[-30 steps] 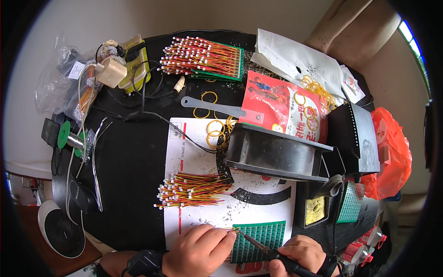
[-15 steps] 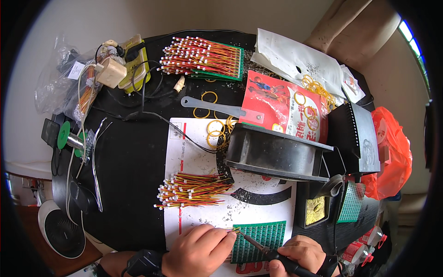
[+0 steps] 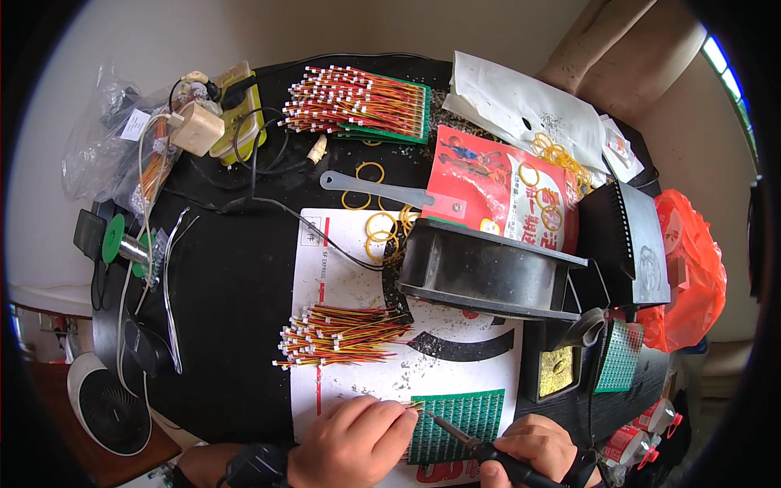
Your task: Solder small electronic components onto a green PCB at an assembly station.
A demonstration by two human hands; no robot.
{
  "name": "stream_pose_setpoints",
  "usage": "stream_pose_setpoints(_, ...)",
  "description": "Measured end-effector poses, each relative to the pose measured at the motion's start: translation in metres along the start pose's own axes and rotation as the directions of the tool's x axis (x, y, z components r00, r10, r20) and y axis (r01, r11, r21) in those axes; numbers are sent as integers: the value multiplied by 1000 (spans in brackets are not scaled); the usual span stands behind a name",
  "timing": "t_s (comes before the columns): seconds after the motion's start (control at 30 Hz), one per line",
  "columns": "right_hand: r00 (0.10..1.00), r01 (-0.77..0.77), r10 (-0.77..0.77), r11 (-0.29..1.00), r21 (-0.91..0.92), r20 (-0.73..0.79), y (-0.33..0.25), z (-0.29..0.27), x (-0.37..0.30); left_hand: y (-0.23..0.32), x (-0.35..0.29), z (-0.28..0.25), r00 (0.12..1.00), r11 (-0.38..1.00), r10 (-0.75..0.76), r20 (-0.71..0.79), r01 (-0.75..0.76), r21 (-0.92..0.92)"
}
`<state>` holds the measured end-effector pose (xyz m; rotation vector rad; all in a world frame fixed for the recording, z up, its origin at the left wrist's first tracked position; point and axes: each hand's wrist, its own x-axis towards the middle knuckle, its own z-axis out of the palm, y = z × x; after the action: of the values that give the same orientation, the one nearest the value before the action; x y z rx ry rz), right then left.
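Note:
A green circuit board panel [image 3: 464, 419] lies near the table's front edge on white printed card. My left hand [image 3: 354, 443] is closed at the panel's left edge, its fingertips pinching thin wires [image 3: 416, 403] at the upper left corner; the fingers hide most of them. In my right hand [image 3: 533, 451] is a soldering iron [image 3: 480, 450] with a black handle, its tip pointing up-left over the panel close to those wires. Beyond my left hand lies a loose pile of red, yellow and black wires [image 3: 346, 335] with white connectors.
A black fan-like housing [image 3: 488, 268] stands behind the panel. To the right are a yellow sponge in a holder [image 3: 558, 372] and another green panel [image 3: 620, 358]. Wired boards [image 3: 358, 102] are stacked at the back. A solder spool [image 3: 128, 249] and cables are at left.
The soldering iron's tip has shifted slightly right and toward me, a little off the wires. My left hand stays almost where it was.

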<state>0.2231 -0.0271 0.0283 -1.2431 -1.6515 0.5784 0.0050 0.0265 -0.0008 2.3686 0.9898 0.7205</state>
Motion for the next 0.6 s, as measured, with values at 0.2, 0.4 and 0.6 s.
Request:
stream_pose_setpoints(0.2, 1000, 11, -11, 1000, -10, -7, 1, 1, 0, 4, -2, -1, 999, 998, 46, -15, -46, 52)
stream_pose_setpoints(0.4, 1000, 9, -9, 1000, -1, 15, 0, 0, 1, 3, -6, 2, 999, 997, 40, 7, -41, 64)
stream_pose_setpoints(0.6, 999, 30, -30, 1000, 1, 23, 3, 2, 0, 4, -6, 2, 1000, 998, 30, -5, -30, 60)
